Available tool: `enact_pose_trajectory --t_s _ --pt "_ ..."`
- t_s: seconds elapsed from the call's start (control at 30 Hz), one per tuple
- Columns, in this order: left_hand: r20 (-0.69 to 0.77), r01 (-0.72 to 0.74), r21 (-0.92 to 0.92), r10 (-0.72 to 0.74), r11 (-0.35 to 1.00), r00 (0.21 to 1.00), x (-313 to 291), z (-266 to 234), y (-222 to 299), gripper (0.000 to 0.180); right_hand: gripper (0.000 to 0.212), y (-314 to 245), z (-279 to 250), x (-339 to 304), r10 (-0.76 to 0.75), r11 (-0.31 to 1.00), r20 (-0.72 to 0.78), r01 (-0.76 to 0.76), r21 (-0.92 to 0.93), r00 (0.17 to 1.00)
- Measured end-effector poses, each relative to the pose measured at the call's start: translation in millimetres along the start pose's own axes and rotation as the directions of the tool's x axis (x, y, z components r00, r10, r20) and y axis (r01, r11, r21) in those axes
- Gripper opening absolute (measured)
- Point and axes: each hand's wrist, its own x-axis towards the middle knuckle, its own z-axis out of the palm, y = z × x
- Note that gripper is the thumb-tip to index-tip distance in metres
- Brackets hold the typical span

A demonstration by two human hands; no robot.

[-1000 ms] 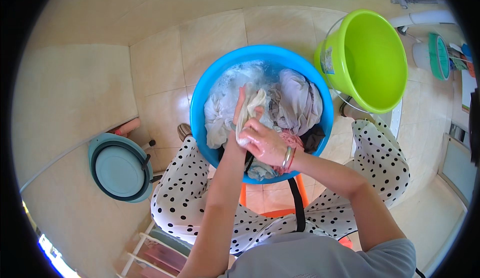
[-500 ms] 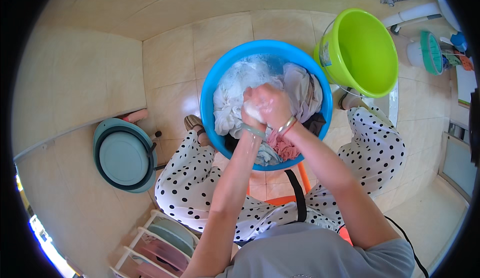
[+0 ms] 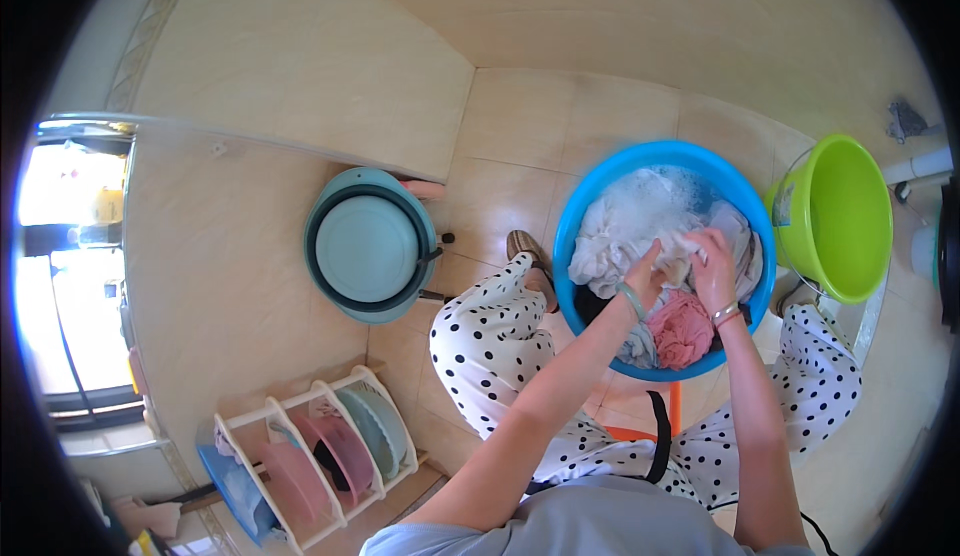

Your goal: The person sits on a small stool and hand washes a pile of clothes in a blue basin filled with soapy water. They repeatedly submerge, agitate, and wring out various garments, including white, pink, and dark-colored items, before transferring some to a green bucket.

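My two hands work over a round blue basin [image 3: 565, 246] full of wet laundry and suds. My right hand [image 3: 714, 268] has its fingers bent over a piece of white cloth [image 3: 682, 248]. My left hand [image 3: 645, 274] is beside it, a small gap away, thumb and fingers apart and palm turned toward the right hand. White laundry [image 3: 612, 246] under foam fills the far left of the basin. A crumpled pink garment [image 3: 682, 331] lies at the near side, with a light blue cloth [image 3: 637, 346] next to it. Dark fabric shows at the left rim.
A lime green bucket [image 3: 850, 221] stands right of the basin. On the left wall hangs a grey-green folding basin [image 3: 365, 253]. A white rack [image 3: 330, 396] below it holds several basins. My legs in dotted trousers flank the blue basin, which rests on an orange stool [image 3: 675, 411].
My hands, pressed together around something white before, have come apart. The view has swung left, so the basin and bucket sit farther right and the rack shows more fully.
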Motion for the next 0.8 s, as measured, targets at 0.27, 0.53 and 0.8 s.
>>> enact_pose_trajectory --t_s 0.27,0.53,0.8 --pt "0.386 0.175 -0.018 -0.155 0.984 0.909 9 -26 -15 0.043 0.037 -69 -21 -50 -0.206 0.977 0.424 0.211 0.035 0.882" --pt "0.603 0.092 0.141 -0.159 0.986 0.781 -73 42 1 0.039 0.023 -1 -33 -17 0.048 0.956 0.184 -0.098 0.277 0.982" --pt "0.695 0.411 -0.123 -0.218 0.903 0.686 -100 64 5 0.030 0.063 4 -38 -31 0.149 -0.043 0.557 -0.557 0.829 0.817"
